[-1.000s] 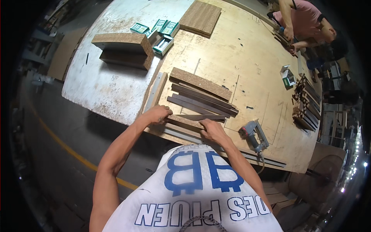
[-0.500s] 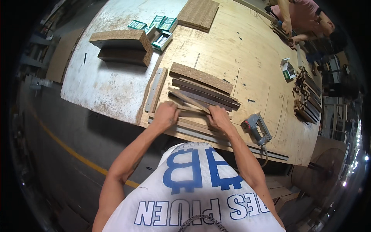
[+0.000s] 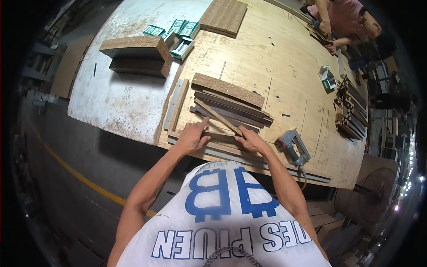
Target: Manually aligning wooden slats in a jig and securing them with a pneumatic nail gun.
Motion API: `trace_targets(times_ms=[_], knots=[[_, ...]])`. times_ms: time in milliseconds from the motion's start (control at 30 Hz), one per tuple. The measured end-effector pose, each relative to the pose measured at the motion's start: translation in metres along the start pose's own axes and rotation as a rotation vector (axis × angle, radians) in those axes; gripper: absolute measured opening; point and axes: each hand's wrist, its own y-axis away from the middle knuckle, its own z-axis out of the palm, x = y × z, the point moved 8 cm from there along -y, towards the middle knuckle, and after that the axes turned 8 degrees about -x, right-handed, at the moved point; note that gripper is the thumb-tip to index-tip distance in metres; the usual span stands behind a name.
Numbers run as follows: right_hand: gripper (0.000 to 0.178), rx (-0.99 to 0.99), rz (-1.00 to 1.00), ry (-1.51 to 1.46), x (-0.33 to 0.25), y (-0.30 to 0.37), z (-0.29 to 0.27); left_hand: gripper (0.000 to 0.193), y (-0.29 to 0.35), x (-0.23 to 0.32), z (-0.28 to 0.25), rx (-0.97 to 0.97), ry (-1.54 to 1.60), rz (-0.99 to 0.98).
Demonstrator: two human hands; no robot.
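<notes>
At the desk (image 3: 249,58), the left hand (image 3: 191,137) was spread while the right hand (image 3: 251,141) pinched a slanting strip (image 3: 218,116), seemingly to steady it.

Bright tabletop (image 3: 249,58), dim floor (image 3: 58,164), white glare spots far right, warped blackened fisheye rim.

Toward twelve o'clock on the desk (image 3: 249,58) I see a stack of flat brown boards (image 3: 223,18). Green-and-white boxes (image 3: 184,29) cluster at eleven, just beside a boxy chipboard piece (image 3: 133,46). An open carton (image 3: 328,80) sits at two; past it, a co-worker in a pink shirt (image 3: 339,21). A yellow line (image 3: 80,179) crosses the floor (image 3: 66,213) at eight.
</notes>
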Motion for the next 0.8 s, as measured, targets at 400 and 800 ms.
trace_targets(times_ms=[400,800], knots=[[0.029,0.424,-0.245,0.096,-0.004,0.011,-0.003,0.073,0.004,0.000,-0.009,0.114,-0.220,-0.012],[0.030,0.272,-0.210,0.269,-0.018,0.009,-0.004,0.026,0.001,0.015,0.015,0.038,-0.160,0.062]])
